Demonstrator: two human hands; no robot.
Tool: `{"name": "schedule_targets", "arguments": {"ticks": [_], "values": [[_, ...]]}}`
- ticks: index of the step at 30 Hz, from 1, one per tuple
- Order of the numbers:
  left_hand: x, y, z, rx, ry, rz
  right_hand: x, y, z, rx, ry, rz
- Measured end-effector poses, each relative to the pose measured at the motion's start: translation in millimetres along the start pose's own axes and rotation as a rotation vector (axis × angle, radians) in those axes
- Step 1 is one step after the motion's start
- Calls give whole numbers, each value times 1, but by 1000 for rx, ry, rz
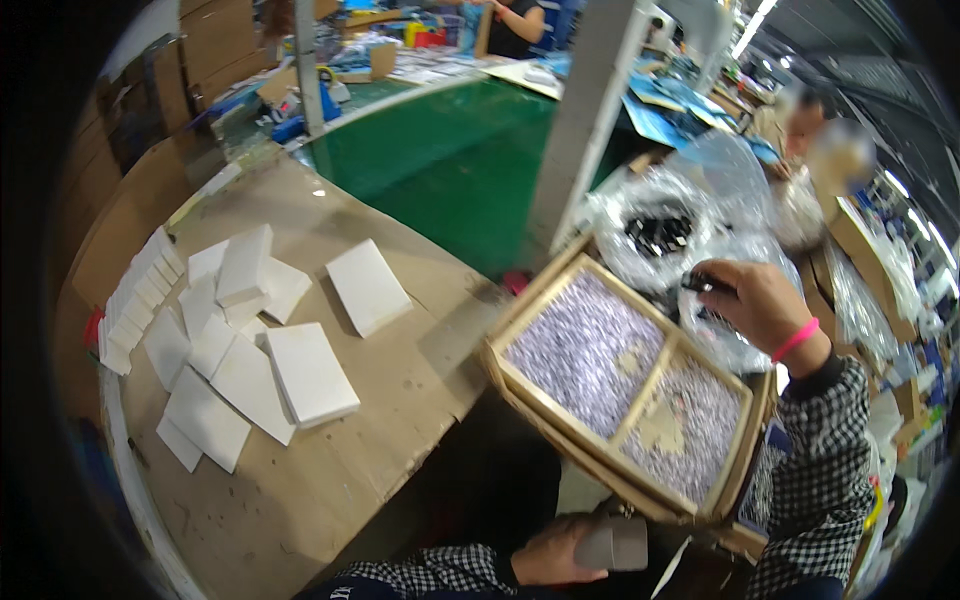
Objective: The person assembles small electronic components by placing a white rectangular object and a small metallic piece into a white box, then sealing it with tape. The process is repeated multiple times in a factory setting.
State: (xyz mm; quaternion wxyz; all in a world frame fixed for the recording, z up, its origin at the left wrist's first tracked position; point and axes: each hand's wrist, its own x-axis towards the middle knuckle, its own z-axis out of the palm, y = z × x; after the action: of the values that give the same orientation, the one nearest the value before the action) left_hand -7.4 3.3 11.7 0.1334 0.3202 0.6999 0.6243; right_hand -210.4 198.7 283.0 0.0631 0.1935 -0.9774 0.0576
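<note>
At the lower edge, my left hand (555, 555) is closed around a small pale grey box-like piece (614, 545) with rounded corners. My right hand (760, 308), a pink band at its wrist, is above an open clear plastic bag (735, 345) on the right. Its fingers pinch a small black part (706, 284), too blurred to name more exactly. Just left of that hand, a wooden tray (640, 405) with two compartments sits in a cardboard box. Many small silvery pieces (585, 350) cover both compartments, with bare patches of tray floor showing through.
Several white boxes (312, 375) lie scattered on the cardboard-covered table (370, 475) at left, beside a row of white boxes (140, 300). Behind are a green surface (430, 150) and a grey post (585, 120). Another bag (655, 225) holds black parts. Other people work farther back.
</note>
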Motion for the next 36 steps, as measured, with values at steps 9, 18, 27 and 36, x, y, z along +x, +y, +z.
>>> {"name": "schedule_targets", "arguments": {"ticks": [9, 18, 27, 36], "values": [[-1, 43, 0, 261, 58, -49, -182, -82, 22, 4, -255, -243], [-1, 75, 21, 321, -4, 78, -250, -107, 37, -229, -204, -163], [-15, 69, 24, 90, 7, 169, -257, -121, 30, 30, -206, -113], [-20, 39, 22, 31, 84, 27, -251, -121, 19, 215, -224, -176]]}}
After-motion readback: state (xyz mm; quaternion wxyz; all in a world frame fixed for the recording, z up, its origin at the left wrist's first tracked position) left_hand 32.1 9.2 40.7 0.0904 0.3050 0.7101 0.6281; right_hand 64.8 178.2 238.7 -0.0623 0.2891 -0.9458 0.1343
